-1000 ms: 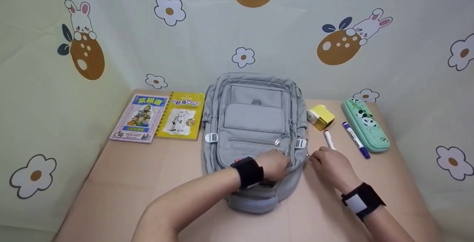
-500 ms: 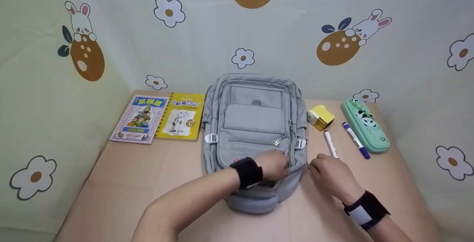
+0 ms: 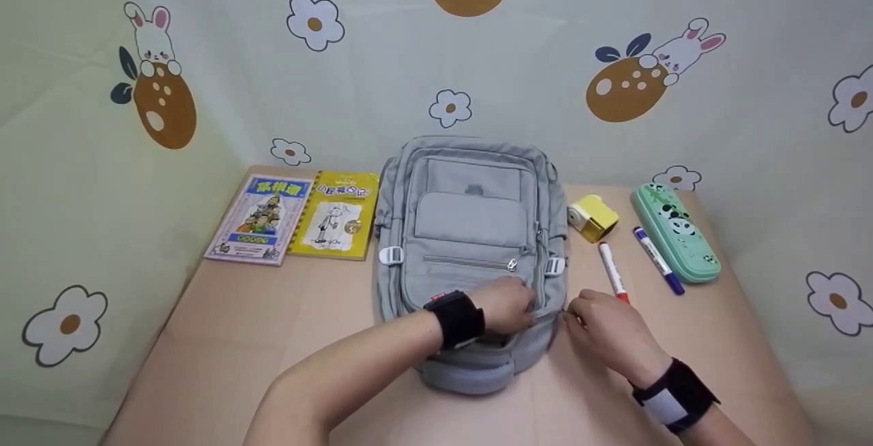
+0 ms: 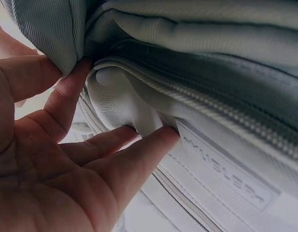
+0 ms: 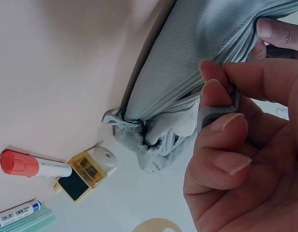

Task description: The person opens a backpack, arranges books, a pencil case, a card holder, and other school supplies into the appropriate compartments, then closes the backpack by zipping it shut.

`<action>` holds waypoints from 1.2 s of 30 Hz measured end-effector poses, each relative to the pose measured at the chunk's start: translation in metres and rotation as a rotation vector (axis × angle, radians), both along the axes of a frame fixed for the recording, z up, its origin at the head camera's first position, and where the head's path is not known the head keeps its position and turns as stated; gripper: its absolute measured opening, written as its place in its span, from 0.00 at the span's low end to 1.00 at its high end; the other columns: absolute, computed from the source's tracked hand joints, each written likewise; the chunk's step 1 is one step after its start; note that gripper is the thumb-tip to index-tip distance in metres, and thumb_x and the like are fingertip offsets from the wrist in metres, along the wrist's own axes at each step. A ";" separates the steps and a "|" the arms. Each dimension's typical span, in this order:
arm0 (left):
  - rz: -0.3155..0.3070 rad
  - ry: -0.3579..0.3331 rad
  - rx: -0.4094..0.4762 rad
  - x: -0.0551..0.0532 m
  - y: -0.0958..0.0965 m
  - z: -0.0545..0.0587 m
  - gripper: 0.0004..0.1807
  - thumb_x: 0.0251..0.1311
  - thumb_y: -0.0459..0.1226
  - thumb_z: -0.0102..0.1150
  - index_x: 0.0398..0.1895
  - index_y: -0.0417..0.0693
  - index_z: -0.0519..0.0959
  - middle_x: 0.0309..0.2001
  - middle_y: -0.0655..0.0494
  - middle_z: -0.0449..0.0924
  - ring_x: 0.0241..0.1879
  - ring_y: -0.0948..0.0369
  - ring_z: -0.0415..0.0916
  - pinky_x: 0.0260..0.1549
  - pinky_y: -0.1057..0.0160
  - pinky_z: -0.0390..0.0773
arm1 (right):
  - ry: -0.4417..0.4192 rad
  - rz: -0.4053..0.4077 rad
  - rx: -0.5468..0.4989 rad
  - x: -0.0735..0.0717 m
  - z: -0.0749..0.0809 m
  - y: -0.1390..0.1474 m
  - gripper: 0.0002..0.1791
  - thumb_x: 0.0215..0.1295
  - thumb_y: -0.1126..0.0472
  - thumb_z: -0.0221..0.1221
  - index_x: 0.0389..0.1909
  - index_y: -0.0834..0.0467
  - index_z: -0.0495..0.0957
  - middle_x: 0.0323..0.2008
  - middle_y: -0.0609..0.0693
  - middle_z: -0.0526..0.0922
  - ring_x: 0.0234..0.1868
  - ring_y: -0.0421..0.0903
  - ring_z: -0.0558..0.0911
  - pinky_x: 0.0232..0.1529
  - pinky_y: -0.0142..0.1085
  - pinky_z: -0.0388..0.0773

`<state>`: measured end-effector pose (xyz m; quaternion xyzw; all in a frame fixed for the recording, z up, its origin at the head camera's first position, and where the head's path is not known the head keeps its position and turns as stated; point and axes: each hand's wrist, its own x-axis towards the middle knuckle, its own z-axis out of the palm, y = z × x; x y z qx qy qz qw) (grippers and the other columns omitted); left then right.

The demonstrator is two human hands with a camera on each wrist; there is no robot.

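Observation:
A grey backpack (image 3: 470, 217) lies on its back on the table, front pockets facing up. My left hand (image 3: 501, 304) is at its near right part. In the left wrist view that hand's thumb and a finger pinch a fold of grey fabric (image 4: 47, 29) beside an open zipper (image 4: 211, 106), while other fingertips touch the front panel by a raised label (image 4: 228, 164). My right hand (image 3: 610, 330) is at the bag's right edge. Its thumb and forefinger pinch a zipper pull (image 5: 216, 113), partly hidden among the fingers in the right wrist view.
Left of the bag lie a pink book (image 3: 259, 221) and a yellow book (image 3: 334, 217). To the right are a yellow pencil sharpener (image 3: 593, 217), a red-capped marker (image 3: 613, 270), a blue marker (image 3: 658, 260) and a green panda pencil case (image 3: 677, 233). A patterned curtain (image 3: 382, 78) hangs behind.
My right hand has moved toward me along the bag's right side with the zipper pull, uncovering more of the red-capped marker. The left hand keeps its place.

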<state>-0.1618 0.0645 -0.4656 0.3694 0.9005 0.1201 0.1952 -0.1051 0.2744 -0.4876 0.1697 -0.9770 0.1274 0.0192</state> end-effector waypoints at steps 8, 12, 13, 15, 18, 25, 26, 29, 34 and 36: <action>-0.041 0.022 -0.016 -0.003 -0.002 -0.001 0.14 0.69 0.47 0.61 0.30 0.49 0.81 0.37 0.55 0.79 0.38 0.59 0.75 0.41 0.62 0.76 | -0.011 0.017 -0.002 0.005 0.006 -0.006 0.08 0.63 0.63 0.65 0.26 0.50 0.80 0.22 0.40 0.67 0.22 0.38 0.67 0.25 0.35 0.66; -0.059 -0.017 -0.007 -0.006 -0.004 -0.001 0.15 0.69 0.47 0.60 0.27 0.50 0.78 0.35 0.57 0.76 0.36 0.61 0.72 0.38 0.64 0.74 | -0.024 0.023 0.004 0.008 0.009 -0.009 0.09 0.64 0.62 0.64 0.24 0.49 0.78 0.22 0.40 0.66 0.22 0.39 0.67 0.25 0.35 0.65; -0.063 -0.031 -0.002 -0.007 -0.004 -0.002 0.15 0.69 0.47 0.60 0.26 0.50 0.77 0.35 0.57 0.75 0.35 0.61 0.72 0.37 0.64 0.73 | -0.033 0.023 0.004 0.008 0.010 -0.009 0.09 0.64 0.62 0.64 0.24 0.49 0.78 0.22 0.40 0.66 0.23 0.38 0.67 0.25 0.35 0.65; -0.069 -0.051 0.010 -0.009 -0.005 -0.001 0.15 0.69 0.46 0.60 0.26 0.50 0.76 0.34 0.58 0.74 0.34 0.62 0.70 0.35 0.65 0.72 | -0.053 0.018 0.002 0.009 0.011 -0.011 0.09 0.64 0.62 0.64 0.25 0.49 0.79 0.22 0.40 0.67 0.23 0.38 0.67 0.25 0.34 0.65; -0.076 -0.074 0.019 -0.010 -0.007 0.000 0.15 0.69 0.46 0.61 0.25 0.51 0.76 0.33 0.59 0.72 0.33 0.62 0.69 0.33 0.66 0.71 | -0.080 0.016 -0.006 0.011 0.012 -0.013 0.08 0.65 0.61 0.64 0.26 0.49 0.79 0.22 0.40 0.67 0.23 0.38 0.67 0.25 0.34 0.65; -0.113 -0.089 0.035 -0.013 -0.012 -0.001 0.14 0.69 0.47 0.60 0.28 0.50 0.77 0.37 0.58 0.72 0.36 0.62 0.71 0.38 0.66 0.72 | -0.149 0.024 -0.016 0.012 0.012 -0.015 0.04 0.65 0.60 0.64 0.31 0.49 0.82 0.23 0.40 0.68 0.24 0.38 0.69 0.26 0.33 0.66; -0.113 -0.100 0.041 -0.013 -0.014 -0.002 0.14 0.68 0.48 0.60 0.29 0.50 0.78 0.38 0.58 0.73 0.37 0.61 0.71 0.39 0.66 0.73 | -0.162 0.018 -0.018 0.011 0.013 -0.015 0.03 0.66 0.60 0.64 0.32 0.49 0.83 0.23 0.40 0.69 0.24 0.38 0.69 0.26 0.33 0.67; -0.110 -0.123 0.045 -0.010 -0.020 0.000 0.13 0.68 0.49 0.60 0.33 0.50 0.81 0.45 0.55 0.76 0.42 0.61 0.71 0.44 0.65 0.74 | -0.187 0.011 -0.027 0.011 0.013 -0.014 0.02 0.66 0.60 0.64 0.34 0.50 0.84 0.24 0.40 0.70 0.25 0.39 0.70 0.27 0.33 0.68; -0.099 -0.170 0.066 -0.002 -0.028 0.002 0.12 0.67 0.49 0.61 0.37 0.50 0.85 0.54 0.54 0.77 0.45 0.62 0.72 0.47 0.66 0.73 | -0.201 -0.001 -0.029 0.013 0.014 -0.013 0.03 0.67 0.59 0.64 0.36 0.51 0.86 0.24 0.40 0.70 0.25 0.38 0.70 0.27 0.33 0.68; -0.098 -0.188 0.086 0.000 -0.028 0.002 0.11 0.67 0.47 0.63 0.36 0.49 0.85 0.50 0.55 0.78 0.42 0.64 0.72 0.45 0.68 0.73 | -0.167 0.002 -0.017 0.014 0.014 -0.012 0.02 0.66 0.59 0.64 0.33 0.50 0.84 0.23 0.39 0.69 0.24 0.38 0.69 0.26 0.33 0.67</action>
